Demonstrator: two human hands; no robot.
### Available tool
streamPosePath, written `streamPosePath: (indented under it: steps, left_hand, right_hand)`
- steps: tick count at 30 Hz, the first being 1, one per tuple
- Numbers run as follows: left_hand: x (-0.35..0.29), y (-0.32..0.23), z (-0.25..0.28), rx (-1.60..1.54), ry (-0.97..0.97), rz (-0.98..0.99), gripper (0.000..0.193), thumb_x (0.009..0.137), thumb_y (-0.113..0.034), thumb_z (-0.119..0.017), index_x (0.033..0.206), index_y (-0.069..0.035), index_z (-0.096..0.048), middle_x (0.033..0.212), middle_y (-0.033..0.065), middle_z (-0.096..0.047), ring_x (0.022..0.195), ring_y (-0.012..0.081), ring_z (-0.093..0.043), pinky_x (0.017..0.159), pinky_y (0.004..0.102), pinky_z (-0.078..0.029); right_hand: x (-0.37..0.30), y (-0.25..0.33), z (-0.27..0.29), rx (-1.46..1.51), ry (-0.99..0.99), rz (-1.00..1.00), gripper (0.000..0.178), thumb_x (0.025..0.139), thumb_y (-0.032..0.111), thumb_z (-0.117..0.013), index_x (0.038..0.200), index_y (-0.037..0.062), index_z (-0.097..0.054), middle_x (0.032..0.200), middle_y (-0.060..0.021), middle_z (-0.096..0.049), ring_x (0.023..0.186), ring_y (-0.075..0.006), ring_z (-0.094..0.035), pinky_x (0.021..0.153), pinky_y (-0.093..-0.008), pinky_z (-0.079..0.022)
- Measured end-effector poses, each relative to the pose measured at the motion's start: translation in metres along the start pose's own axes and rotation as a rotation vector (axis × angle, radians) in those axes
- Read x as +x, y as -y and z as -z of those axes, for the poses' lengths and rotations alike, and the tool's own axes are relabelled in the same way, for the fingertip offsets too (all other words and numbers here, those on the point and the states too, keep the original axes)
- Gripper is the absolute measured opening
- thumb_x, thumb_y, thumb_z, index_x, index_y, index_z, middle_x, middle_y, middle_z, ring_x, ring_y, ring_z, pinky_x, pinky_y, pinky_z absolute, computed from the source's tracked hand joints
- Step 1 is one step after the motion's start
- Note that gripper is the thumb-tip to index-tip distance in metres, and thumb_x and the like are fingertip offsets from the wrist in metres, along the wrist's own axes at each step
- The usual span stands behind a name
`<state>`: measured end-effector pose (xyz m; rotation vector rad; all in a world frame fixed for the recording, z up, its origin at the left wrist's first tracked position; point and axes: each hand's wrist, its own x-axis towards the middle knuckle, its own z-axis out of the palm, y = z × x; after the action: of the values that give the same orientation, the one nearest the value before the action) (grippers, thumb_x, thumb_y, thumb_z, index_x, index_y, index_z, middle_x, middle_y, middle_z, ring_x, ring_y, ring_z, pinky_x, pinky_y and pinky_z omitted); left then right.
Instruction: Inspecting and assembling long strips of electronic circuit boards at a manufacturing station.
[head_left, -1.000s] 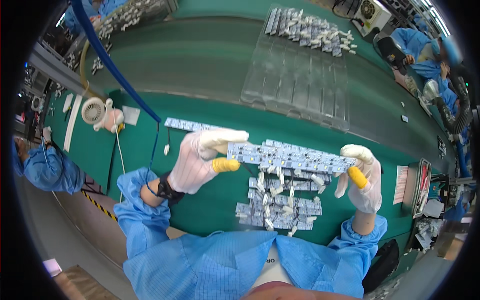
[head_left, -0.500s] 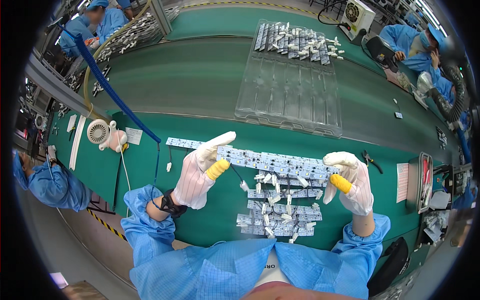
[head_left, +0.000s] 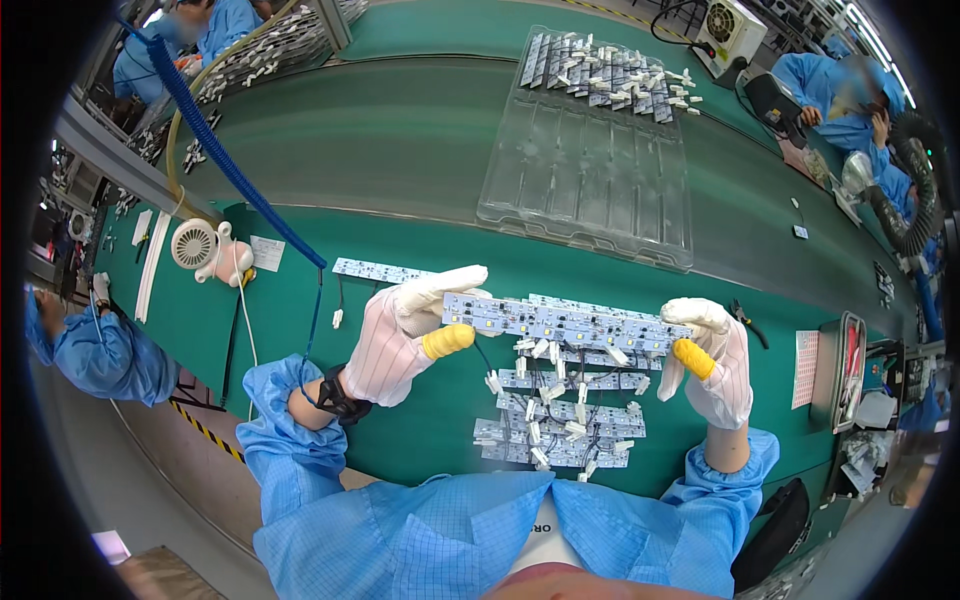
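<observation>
A long, narrow white LED circuit board point(head_left: 560, 322) is held level across the front of me, one end in each hand. My left hand point(head_left: 400, 335), in a striped white glove with a yellow thumb cover, pinches its left end. At the right end, my right hand point(head_left: 712, 360), gloved the same way, grips between thumb and fingers. A dark wire with a white connector point(head_left: 493, 382) hangs below the board's left part. Beneath and nearer to me, several similar boards point(head_left: 560, 440) with wires and white connectors lie on the green mat. Another board point(head_left: 375, 270) lies partly behind my left hand.
Beyond the mat, a clear plastic tray point(head_left: 585, 225) carries a row of boards point(head_left: 600, 75) at its far end. A small pink fan point(head_left: 215, 250) stands left, below a blue coiled hose point(head_left: 215, 150). Pliers point(head_left: 748, 322) and a metal box point(head_left: 848, 370) lie right. Co-workers sit around.
The held board and both hands have shifted slightly to the right. The edge of another board now shows just behind the held one. My grip is the same.
</observation>
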<state>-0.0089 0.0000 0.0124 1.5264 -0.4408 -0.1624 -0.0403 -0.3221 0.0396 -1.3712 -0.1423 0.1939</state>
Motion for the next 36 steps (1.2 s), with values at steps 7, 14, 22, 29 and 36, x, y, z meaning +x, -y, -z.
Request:
streamPosePath:
  steps: [7,14,22,29,36]
  left_hand:
    - [0.003,-0.002,0.002,0.248,0.050,0.032,0.050,0.078,-0.019,-0.072,0.118,0.005,-0.055,0.101,0.0125,-0.068,0.090,0.0157,-0.065,0.082,0.0272,-0.050]
    - [0.002,-0.008,0.004,0.363,0.052,-0.011,0.052,0.076,-0.034,-0.071,0.114,0.000,-0.059,0.098,0.0104,-0.069,0.085,0.0175,-0.066,0.078,0.0268,-0.050]
    - [0.003,0.002,0.006,0.441,0.031,-0.142,0.051,0.075,-0.033,-0.072,0.116,-0.005,-0.060,0.076,0.0051,-0.057,0.068,0.0161,-0.052,0.066,0.0279,-0.044]
    - [0.003,0.005,0.003,0.359,0.001,-0.185,0.051,0.076,-0.033,-0.072,0.120,-0.009,-0.060,0.056,-0.0001,-0.042,0.054,0.0126,-0.037,0.056,0.0272,-0.037]
    - [0.002,-0.007,0.005,0.464,0.058,-0.076,0.052,0.075,-0.038,-0.070,0.110,-0.001,-0.061,0.095,0.0099,-0.069,0.082,0.0198,-0.066,0.075,0.0289,-0.051]
  right_hand:
    - [-0.003,-0.005,0.001,-0.066,-0.051,0.043,0.038,0.082,0.014,-0.065,0.112,-0.0054,-0.052,0.079,-0.0126,-0.061,0.042,-0.0156,-0.056,0.038,-0.0216,-0.042]
    - [-0.002,-0.005,0.002,-0.048,0.002,0.064,0.037,0.083,0.012,-0.063,0.113,-0.0063,-0.050,0.083,-0.0142,-0.062,0.048,-0.0150,-0.058,0.046,-0.0213,-0.045]
    - [-0.002,-0.004,-0.004,-0.110,-0.088,0.054,0.049,0.080,0.026,-0.069,0.112,-0.0057,-0.051,0.079,-0.0125,-0.060,0.044,-0.0156,-0.056,0.038,-0.0204,-0.041]
    - [-0.002,-0.001,-0.001,-0.136,-0.078,-0.009,0.057,0.077,0.032,-0.071,0.113,-0.0061,-0.050,0.083,-0.0132,-0.060,0.048,-0.0157,-0.058,0.039,-0.0208,-0.043]
    - [-0.002,-0.002,-0.001,-0.099,-0.058,0.041,0.061,0.076,0.035,-0.072,0.114,-0.0075,-0.049,0.083,-0.0123,-0.060,0.049,-0.0160,-0.059,0.039,-0.0208,-0.045]
